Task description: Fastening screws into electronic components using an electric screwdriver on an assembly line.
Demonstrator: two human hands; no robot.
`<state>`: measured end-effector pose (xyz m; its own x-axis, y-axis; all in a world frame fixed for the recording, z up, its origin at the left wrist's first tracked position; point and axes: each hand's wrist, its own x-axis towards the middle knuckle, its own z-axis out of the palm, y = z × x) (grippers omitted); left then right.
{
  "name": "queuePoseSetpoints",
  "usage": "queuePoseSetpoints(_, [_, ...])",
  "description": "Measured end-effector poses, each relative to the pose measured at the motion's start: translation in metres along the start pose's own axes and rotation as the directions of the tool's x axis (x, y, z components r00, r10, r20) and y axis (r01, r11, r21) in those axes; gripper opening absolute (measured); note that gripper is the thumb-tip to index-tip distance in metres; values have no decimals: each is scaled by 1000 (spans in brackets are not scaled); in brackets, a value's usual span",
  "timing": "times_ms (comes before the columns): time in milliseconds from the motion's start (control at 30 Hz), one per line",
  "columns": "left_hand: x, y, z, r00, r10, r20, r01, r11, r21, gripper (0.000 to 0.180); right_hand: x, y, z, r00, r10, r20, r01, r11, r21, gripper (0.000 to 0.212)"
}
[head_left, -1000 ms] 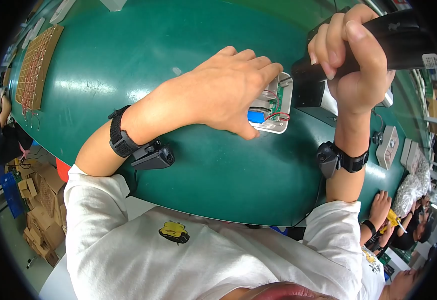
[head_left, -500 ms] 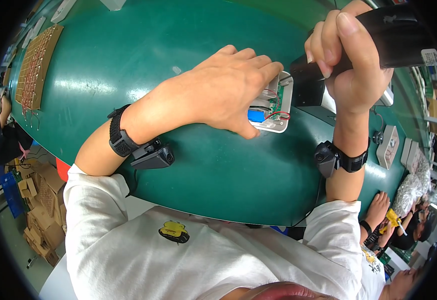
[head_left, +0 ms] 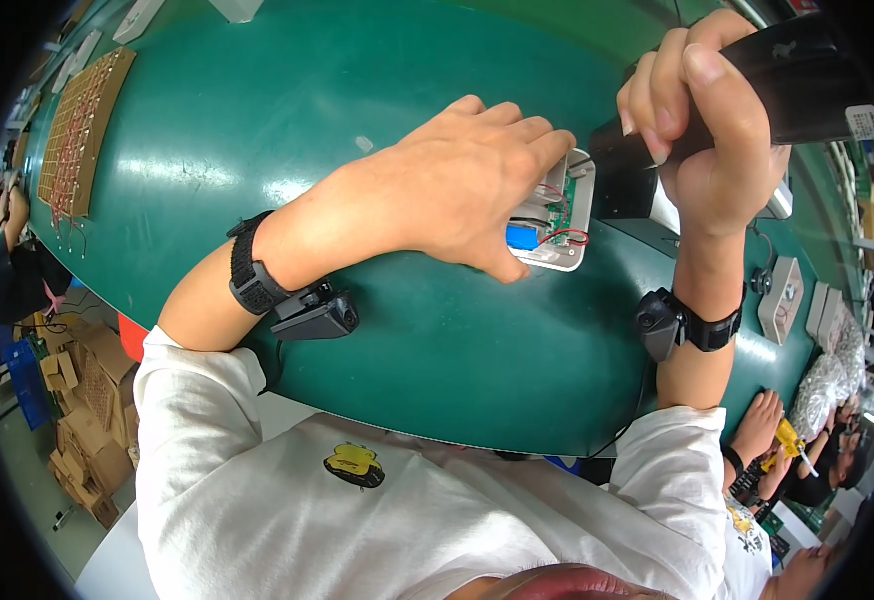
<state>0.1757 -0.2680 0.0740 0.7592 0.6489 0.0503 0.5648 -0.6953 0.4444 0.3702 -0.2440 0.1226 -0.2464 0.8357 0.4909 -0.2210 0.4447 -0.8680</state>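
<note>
On the green table, my left hand (head_left: 477,185) is curled over a white plastic casing (head_left: 582,215), thumb at its near edge and fingers at its far side. Inside the open casing are a green circuit board (head_left: 560,212), a blue block (head_left: 522,238) and red and black wires. Raised at the upper right, my right hand (head_left: 707,120) is closed around a black electric screwdriver (head_left: 807,75) with a white label. Its thin dark shaft reaches toward the casing's far right corner; whether the tip touches a screw cannot be made out.
A black and silver box (head_left: 647,205) stands just right of the casing. A brown grid board with red wires (head_left: 82,135) lies far left. White housings (head_left: 782,300) sit at right, near another person's hands with a yellow tool (head_left: 789,438). Cardboard boxes (head_left: 92,420) lie at lower left.
The whole view has shifted slightly, moving everything a little right and down. Both hands keep their grips, and the casing and screwdriver hold nearly the same relation.
</note>
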Motion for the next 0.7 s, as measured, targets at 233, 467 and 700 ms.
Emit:
queuePoseSetpoints(233, [0,-1,2,1000,8,-15,-8,1000,-4,94,-2,1,6,999,-1,-47,2,1000,22,23])
queuePoseSetpoints(467, [0,-2,2,1000,12,-9,-12,1000,0,93,-1,2,6,998,-17,-55,19,999,28,23])
queuePoseSetpoints(700, [0,-2,1,1000,4,-6,-4,1000,-28,91,-2,4,6,998,-21,-64,22,1000,14,22])
